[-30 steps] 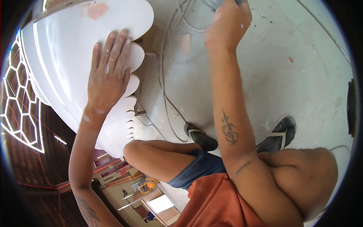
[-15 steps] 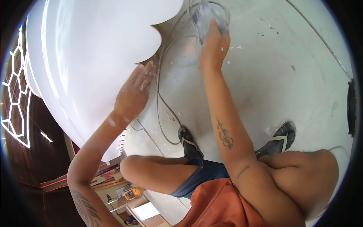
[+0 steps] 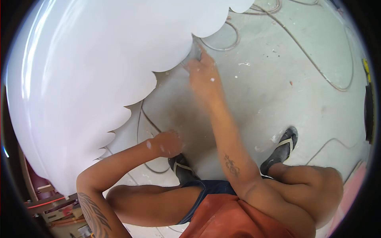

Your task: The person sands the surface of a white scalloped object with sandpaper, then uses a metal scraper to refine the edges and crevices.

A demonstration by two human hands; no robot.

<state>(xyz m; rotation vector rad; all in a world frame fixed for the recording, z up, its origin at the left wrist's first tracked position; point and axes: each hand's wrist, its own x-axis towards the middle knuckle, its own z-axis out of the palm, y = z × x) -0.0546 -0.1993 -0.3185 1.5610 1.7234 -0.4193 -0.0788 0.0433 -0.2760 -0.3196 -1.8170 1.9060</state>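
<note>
A large glossy white panel (image 3: 99, 59) with a scalloped edge fills the upper left. My right hand (image 3: 204, 77) is at this edge, its index finger stretched along a thin grey piece (image 3: 193, 52) and the other fingers curled. The grey piece lies against the panel's rim, partly hidden by the hand. Lower down, my left hand (image 3: 168, 143) hangs near my foot, away from the panel; its fingers look bent in but are smeared by motion, and nothing shows in them.
Grey floor (image 3: 258, 107) with white specks lies below. A hose (image 3: 303, 49) loops over it at the upper right, and a cable (image 3: 152, 123) runs beneath the panel's edge. My feet in dark flip-flops (image 3: 287, 139) are apart. Shelving (image 3: 65, 220) stands at the lower left.
My right hand has come down and left from over the floor to the panel's edge. My left hand has left the edge and dropped towards my foot. The view has shifted along the panel.
</note>
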